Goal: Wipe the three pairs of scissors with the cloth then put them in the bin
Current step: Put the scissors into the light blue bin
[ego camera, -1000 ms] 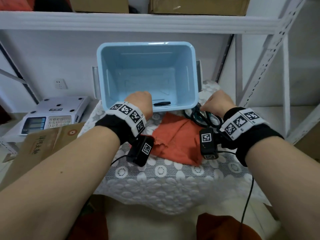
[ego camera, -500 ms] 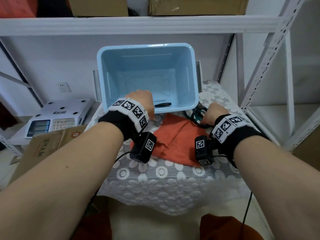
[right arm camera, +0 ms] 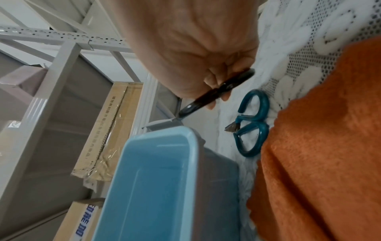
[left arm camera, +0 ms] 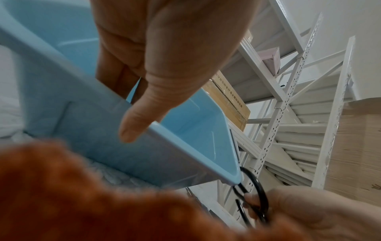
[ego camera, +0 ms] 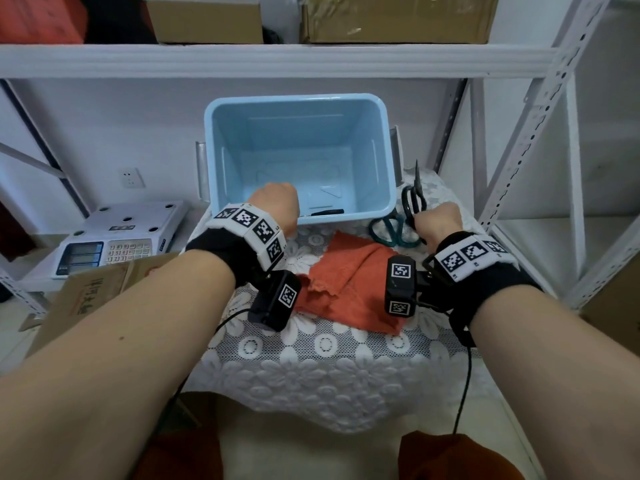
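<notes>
since earlier, right hand (ego camera: 437, 223) has lifted one black scissors (ego camera: 414, 199); left hand (ego camera: 275, 206) grips bin (ego camera: 377, 161) rim.

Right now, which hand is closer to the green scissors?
Right. The right hand holds black scissors just beside the green scissors; the left hand grips the bin rim, farther away.
</notes>
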